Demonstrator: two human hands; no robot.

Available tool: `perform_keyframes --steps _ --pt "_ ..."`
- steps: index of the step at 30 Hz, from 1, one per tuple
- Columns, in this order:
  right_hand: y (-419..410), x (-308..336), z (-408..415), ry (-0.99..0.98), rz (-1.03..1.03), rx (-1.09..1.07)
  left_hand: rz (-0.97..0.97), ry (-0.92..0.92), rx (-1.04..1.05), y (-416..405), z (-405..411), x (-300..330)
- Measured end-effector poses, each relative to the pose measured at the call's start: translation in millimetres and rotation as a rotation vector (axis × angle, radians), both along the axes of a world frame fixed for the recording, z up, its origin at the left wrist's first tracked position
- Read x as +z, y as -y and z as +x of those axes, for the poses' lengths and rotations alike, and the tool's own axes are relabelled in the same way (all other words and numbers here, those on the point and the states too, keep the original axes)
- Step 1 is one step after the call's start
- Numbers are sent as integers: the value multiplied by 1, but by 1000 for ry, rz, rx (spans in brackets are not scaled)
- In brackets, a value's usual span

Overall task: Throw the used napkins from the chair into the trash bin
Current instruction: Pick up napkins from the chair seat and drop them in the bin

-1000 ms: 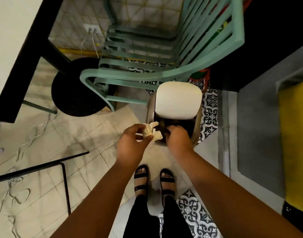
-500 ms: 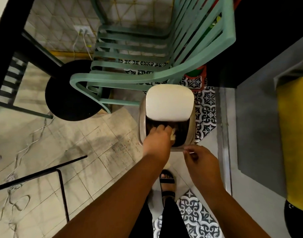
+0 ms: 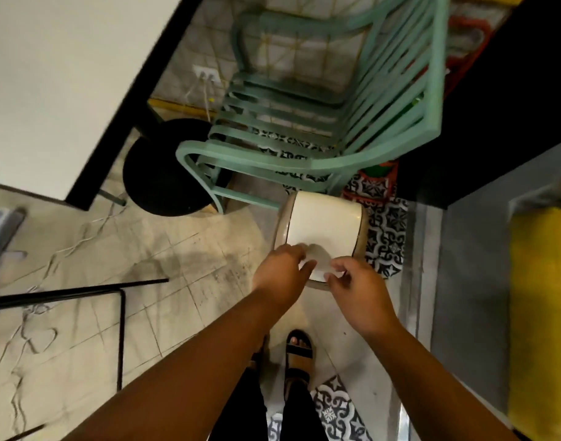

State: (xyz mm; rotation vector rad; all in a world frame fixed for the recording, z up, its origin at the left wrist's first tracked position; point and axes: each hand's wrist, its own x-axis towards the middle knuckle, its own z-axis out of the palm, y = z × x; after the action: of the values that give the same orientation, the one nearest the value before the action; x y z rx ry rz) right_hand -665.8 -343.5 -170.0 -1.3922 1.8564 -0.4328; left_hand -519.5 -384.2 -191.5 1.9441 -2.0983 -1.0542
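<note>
The trash bin (image 3: 361, 230) stands on the floor in front of my feet, beige with a cream swing lid (image 3: 323, 224) that now lies flat over its opening. My left hand (image 3: 284, 272) hovers at the lid's near left corner, fingers apart and holding nothing. My right hand (image 3: 357, 288) hangs over the bin's near rim, fingers loosely curled and empty. No napkin is visible in either hand or on the floor. The mint-green slatted chair (image 3: 304, 128) stands just behind the bin; I see no napkins on its seat.
A white table with a black edge (image 3: 120, 122) fills the upper left, with a round black stool (image 3: 164, 173) beside it. Thin black metal legs (image 3: 120, 313) stand at the left. Loose cables trail over the tiled floor. A dark counter and a yellow object (image 3: 543, 313) border the right.
My left hand pushed the napkins through the open swing lid and came back out empty. The lid has swung shut. Both hands now hover over the bin's near edge.
</note>
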Motion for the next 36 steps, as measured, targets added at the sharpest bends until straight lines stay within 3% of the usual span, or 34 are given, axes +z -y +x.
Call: perform_keyframes --steps 8,19,24,29,36 --pt "37 72 106 -17 -51 487 -169 -8 364 -20 111 81" --pt "10 164 353 80 -214 1028 -435 42 956 -129 325 182" --pt "-29 189 457 170 -265 1128 -550 47 1192 -207 423 222" --pt "-64 191 534 266 -226 1145 -540 77 1289 -273 502 243" --pt "-82 190 607 212 -233 1192 -516 86 1448 -327 583 236"
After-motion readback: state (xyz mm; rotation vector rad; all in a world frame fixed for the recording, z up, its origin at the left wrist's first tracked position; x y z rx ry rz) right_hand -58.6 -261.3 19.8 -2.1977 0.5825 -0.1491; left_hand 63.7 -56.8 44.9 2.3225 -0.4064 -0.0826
